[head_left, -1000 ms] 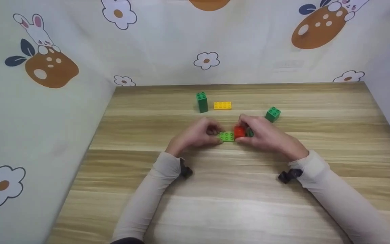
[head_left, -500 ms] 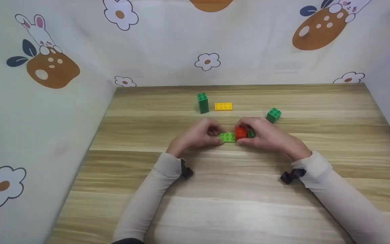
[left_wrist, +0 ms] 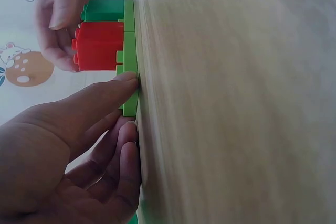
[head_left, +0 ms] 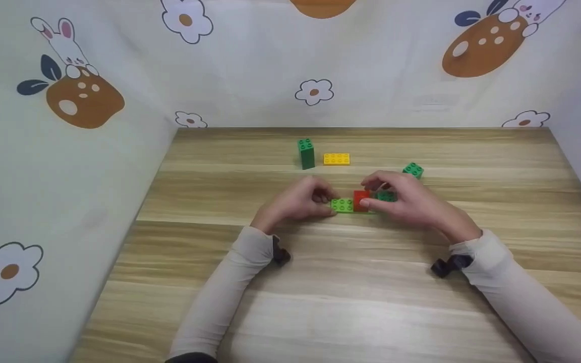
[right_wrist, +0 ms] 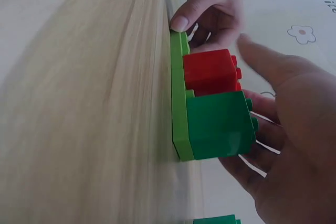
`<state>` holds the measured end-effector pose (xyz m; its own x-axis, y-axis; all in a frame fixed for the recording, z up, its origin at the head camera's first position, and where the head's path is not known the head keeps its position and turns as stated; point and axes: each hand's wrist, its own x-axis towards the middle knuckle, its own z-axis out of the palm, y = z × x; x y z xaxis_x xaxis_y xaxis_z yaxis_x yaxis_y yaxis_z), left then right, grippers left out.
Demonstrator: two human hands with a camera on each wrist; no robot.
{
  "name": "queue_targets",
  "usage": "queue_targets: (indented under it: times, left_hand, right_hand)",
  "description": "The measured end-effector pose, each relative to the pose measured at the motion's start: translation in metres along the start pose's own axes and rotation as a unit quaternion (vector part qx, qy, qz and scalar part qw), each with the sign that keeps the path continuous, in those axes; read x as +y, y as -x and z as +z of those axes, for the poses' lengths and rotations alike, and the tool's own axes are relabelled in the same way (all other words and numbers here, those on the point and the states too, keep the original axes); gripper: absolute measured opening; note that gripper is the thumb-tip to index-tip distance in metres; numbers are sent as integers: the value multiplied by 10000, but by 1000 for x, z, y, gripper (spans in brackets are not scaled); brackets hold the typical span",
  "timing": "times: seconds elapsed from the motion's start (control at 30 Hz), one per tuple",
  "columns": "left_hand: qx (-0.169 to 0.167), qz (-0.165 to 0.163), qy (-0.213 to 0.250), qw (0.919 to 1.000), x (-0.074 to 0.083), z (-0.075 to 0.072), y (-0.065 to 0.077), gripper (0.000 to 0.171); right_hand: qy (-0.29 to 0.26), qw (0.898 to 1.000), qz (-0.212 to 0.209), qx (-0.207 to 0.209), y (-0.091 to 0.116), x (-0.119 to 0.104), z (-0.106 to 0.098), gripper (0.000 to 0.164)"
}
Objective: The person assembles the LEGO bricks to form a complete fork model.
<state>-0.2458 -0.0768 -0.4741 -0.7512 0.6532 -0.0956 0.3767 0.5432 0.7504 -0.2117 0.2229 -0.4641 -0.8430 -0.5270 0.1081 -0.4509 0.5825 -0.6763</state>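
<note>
- Left hand (head_left: pixel 300 199): fingers pinch one end of the light-green studded base (head_left: pixel 342 205), flat on the worktop (head_left: pixel 321 297).
- Right hand (head_left: pixel 409 201): fingers loose, just around the red brick (right_wrist: pixel 210 72) and green brick (right_wrist: pixel 220 125).
- Both studded, glossy bricks stand side by side on the base.

Carrying on the table (head_left: pixel 351 302) a middle block (right_wrist: pixel 211 71) and right-end block (right_wrist: pixel 220 124) on end-to-end plates (head_left: pixel 342 205) right of left hand (head_left: pixel 300 199), with back-left block (head_left: pixel 307 155) and back-middle block (head_left: pixel 336 159) behind, and back-right block (head_left: pixel 413 170) behind right hand (head_left: pixel 407 200).
</note>
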Motion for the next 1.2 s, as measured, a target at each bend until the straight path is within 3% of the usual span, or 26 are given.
queue_targets:
  times: [0.2,0.5,0.8,1.2]
  left_hand:
    - [14,33,-2,10000,1,1,0,26]
    - [-69,145,97,9998,1,2,-1,30]
    - [-75,31,220,9997,2,1,0,30]
    - [-85,-138,332,9993,1,0,2,31]
  right_hand:
    - [-242,9990,48,362,9,9,-3,45]
    - [-37,9973,14,736,20,20,-10,36]
    - [-109,9960,91,884,26,29,-21,33]
    - [55,9866,240,1610,29,42,-43,32]
